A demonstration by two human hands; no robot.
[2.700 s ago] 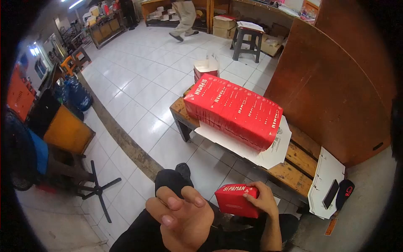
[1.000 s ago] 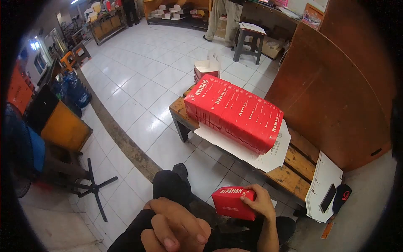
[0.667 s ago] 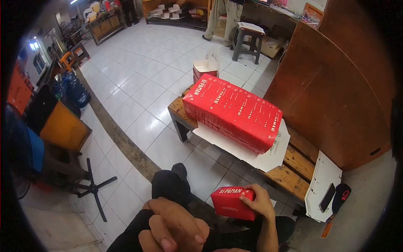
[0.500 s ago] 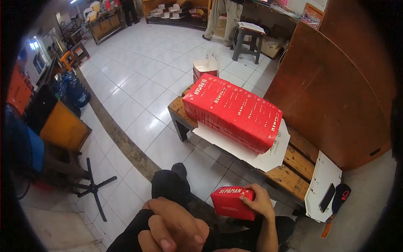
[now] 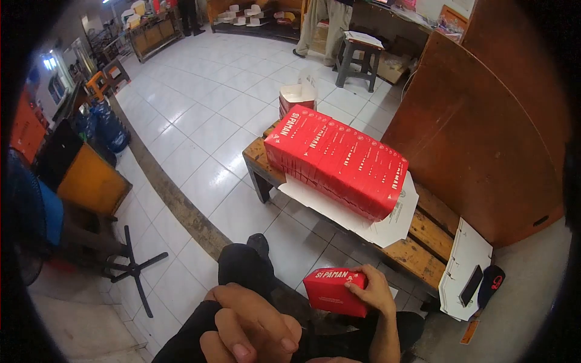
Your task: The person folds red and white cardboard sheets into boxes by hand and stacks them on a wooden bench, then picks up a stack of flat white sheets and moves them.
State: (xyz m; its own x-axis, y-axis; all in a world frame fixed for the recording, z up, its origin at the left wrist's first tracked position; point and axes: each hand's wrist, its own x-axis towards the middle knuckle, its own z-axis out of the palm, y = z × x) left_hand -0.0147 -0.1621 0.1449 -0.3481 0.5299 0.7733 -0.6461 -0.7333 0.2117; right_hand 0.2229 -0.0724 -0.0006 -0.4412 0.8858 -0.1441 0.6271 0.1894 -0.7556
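My right hand [image 5: 373, 291] grips the right end of a small red carton box [image 5: 334, 293] printed "SI PAMAN", thumb across its front panel. The box is held over my lap, its printed face towards me. Close to the camera is my left hand [image 5: 251, 323], its fingers loosely curled and partly apart, with nothing visible in them. On the slatted wooden bench [image 5: 433, 227] ahead stands a long block of packed red cartons [image 5: 336, 163] with the same print. Beneath them lies a white cardboard sheet [image 5: 396, 225].
Behind the block stands an open box with a white inside [image 5: 298, 94]. At the bench's right end, a phone [image 5: 471, 284] and dark cap [image 5: 491, 285] rest by a white sheet [image 5: 463, 260]. A brown board [image 5: 478, 133] leans at right. A person [image 5: 321, 27] stands near a stool [image 5: 358, 60].
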